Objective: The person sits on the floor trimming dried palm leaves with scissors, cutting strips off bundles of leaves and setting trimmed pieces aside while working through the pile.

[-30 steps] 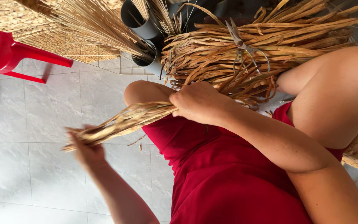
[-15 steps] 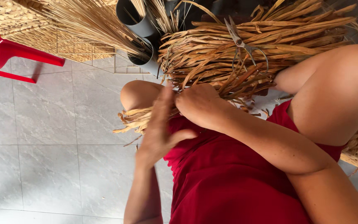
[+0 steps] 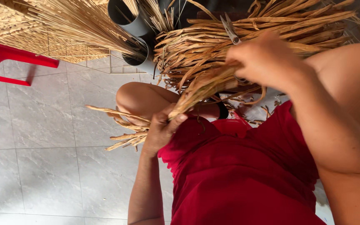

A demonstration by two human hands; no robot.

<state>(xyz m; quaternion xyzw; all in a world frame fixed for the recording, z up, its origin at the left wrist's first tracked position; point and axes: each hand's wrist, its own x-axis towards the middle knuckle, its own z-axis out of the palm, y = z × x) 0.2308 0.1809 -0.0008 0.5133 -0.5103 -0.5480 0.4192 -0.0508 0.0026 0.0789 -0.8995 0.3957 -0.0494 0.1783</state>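
Gripping dried straw strands (image 3: 196,89), right hand (image 3: 263,58) fingers hidden.

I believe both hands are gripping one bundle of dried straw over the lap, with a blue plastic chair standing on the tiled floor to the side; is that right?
Nearly. The head view shows the chair is red, not blue. The rest holds: the left hand and right hand both grip one straw bundle over the lap, and the chair stands on the tiled floor.

Soft even daylight, faint shadows, slight motion blur
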